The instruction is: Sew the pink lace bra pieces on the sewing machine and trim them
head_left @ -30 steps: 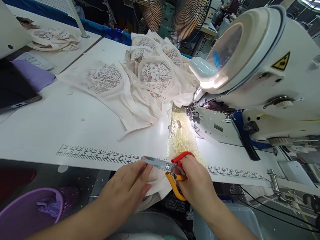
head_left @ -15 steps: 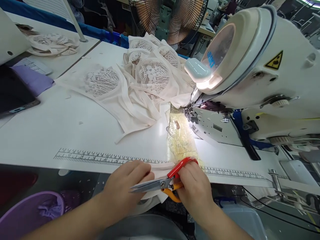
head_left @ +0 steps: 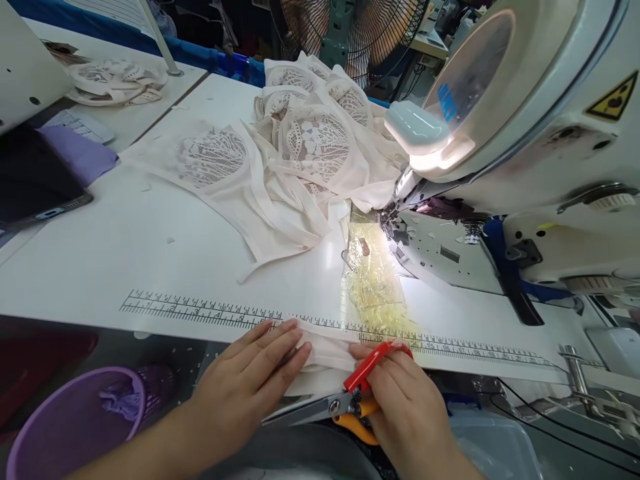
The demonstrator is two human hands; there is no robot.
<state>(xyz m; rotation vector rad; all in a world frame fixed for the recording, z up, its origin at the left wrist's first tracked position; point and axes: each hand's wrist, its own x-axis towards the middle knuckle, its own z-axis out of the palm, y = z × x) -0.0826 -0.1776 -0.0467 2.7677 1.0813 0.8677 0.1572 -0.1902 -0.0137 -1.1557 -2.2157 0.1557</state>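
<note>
My left hand [head_left: 260, 373] lies with its fingers stretched out over a strip of white fabric [head_left: 327, 350] at the front table edge, on the printed ruler [head_left: 200, 312]. In my right hand [head_left: 407, 393] is a pair of scissors [head_left: 363, 380] with red and orange handles. Their blades point left, and part of them is hidden behind my left hand. The fingertips of my right hand touch the right end of the fabric strip. Beyond the ruler, white lace bras [head_left: 300, 153] lie in a heap that reaches towards the sewing machine's needle area.
A lit sewing machine [head_left: 500, 120] stands on the right beside a yellow taped patch [head_left: 375, 267]. At left are a dark phone [head_left: 40, 180] and purple cloth [head_left: 83, 153]. A purple bin [head_left: 75, 420] sits below the table edge; a fan [head_left: 350, 40] stands behind.
My left hand has gone from curled around the fabric to lying flat on it. The fabric now rests along the ruler's edge, and the scissors have tilted lower in my right hand.
</note>
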